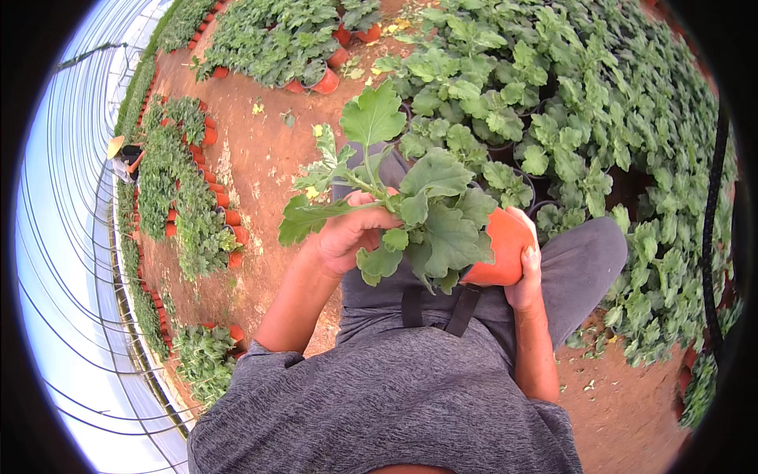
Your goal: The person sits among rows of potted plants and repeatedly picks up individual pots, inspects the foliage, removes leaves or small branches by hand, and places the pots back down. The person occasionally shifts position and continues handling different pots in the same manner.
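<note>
An orange plastic flowerpot (503, 252) is tilted on its side above my lap, its opening toward the left. My right hand (528, 269) grips it around the base and side. Out of the pot grows a leafy green plant (441, 231), possibly a chrysanthemum, with broad lobed leaves. The thumb and fingers of my left hand (355, 228) pinch a leafy stem (372, 188) at the plant's left side. Leaves cover the pot's rim and part of my left fingers, so the soil cannot be seen.
Densely packed potted plants (568, 118) stand close in front and to the right. More rows of orange pots (228, 219) line the reddish dirt floor (278, 130) at left, with fallen yellow leaves about. A person in a straw hat (116, 146) is far left, near the greenhouse wall (65, 237).
</note>
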`<state>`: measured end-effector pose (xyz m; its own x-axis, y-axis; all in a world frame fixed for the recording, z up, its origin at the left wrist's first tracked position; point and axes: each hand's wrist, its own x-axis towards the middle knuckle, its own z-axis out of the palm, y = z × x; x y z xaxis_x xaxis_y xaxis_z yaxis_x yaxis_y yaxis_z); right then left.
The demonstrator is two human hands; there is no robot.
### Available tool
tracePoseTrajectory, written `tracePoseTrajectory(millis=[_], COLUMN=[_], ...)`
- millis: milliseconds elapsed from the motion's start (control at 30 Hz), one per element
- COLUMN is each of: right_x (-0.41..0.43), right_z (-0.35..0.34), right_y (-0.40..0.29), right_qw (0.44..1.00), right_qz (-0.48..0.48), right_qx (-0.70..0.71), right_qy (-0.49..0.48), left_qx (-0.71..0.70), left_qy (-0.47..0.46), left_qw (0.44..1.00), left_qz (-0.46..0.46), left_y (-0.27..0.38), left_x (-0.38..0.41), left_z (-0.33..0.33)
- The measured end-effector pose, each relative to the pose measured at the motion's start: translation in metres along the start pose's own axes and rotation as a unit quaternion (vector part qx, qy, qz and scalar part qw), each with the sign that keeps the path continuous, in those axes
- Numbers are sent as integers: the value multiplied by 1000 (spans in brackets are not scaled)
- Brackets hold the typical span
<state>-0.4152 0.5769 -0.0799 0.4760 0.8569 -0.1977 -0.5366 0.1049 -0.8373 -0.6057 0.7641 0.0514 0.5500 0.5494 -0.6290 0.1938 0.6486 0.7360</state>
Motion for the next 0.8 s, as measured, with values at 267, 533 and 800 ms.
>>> tracePoseTrajectory(millis=[267,533,800], right_x=[-3,3,0], right_z=[-7,-5,1], right_y=[12,15,5], right_qw=[983,991,999], right_qz=[62,47,-15], right_qx=[171,121,13], right_qy=[-28,35,27], left_qx=[80,423,678], left_qy=[33,115,129], left_qw=[988,778,554], left_qz=[126,450,465], left_y=[-8,17,20], left_x=[-8,-38,-2], left_z=[-28,-2,41])
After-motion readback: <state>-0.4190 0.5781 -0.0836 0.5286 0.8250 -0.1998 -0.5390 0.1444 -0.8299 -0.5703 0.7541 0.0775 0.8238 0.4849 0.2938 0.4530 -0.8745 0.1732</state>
